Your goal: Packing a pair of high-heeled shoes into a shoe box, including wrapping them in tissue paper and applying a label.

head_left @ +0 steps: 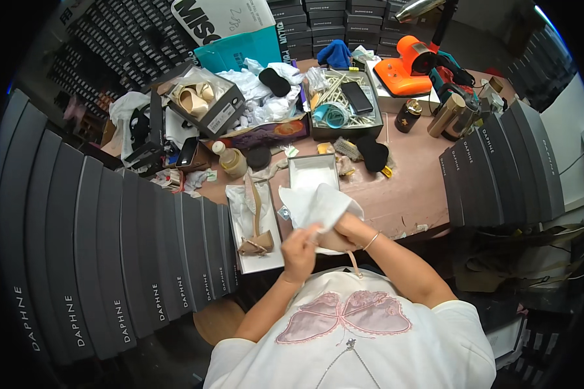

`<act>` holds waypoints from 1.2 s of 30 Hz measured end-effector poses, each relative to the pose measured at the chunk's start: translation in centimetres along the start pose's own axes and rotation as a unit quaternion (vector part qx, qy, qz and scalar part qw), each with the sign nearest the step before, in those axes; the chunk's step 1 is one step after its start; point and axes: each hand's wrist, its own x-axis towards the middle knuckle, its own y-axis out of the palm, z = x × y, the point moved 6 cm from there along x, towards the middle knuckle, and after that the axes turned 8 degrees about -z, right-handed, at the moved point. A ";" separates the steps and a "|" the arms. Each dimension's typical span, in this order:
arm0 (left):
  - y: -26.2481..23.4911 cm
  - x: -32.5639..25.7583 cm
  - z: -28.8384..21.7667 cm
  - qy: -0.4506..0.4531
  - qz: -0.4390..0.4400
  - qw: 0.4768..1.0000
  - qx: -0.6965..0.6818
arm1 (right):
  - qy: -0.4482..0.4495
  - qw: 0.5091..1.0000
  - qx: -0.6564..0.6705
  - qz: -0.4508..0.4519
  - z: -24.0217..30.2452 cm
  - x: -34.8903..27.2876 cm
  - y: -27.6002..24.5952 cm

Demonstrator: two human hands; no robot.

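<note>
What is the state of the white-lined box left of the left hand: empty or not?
Not empty: a beige shoe and white paper lie in the white-lined box.

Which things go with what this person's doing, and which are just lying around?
Likely in use:
white sheet, pinched by left hand, partly covering right hand
beige shoe
open box

Probably just lying about:
black phone
bottle
blue cloth

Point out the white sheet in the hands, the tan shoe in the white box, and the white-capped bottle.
White sheet (pixel 324 202), head view: its visible middle.
Tan shoe (pixel 255 246), head view: its broad near end.
White-capped bottle (pixel 233 163), head view: its body.
</note>
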 end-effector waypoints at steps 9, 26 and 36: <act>-2.6 3.7 3.0 -0.293 -0.120 0.928 -0.197 | -0.389 0.711 -0.584 0.045 12.2 -8.3 -1.9; -1.6 7.6 -4.3 -0.147 -0.012 0.974 -0.174 | -0.212 0.976 0.052 -0.014 16.3 -12.0 -9.0; 9.4 -1.2 12.4 0.055 0.315 0.902 0.290 | -0.081 0.949 -0.133 -0.274 8.0 -6.6 -24.7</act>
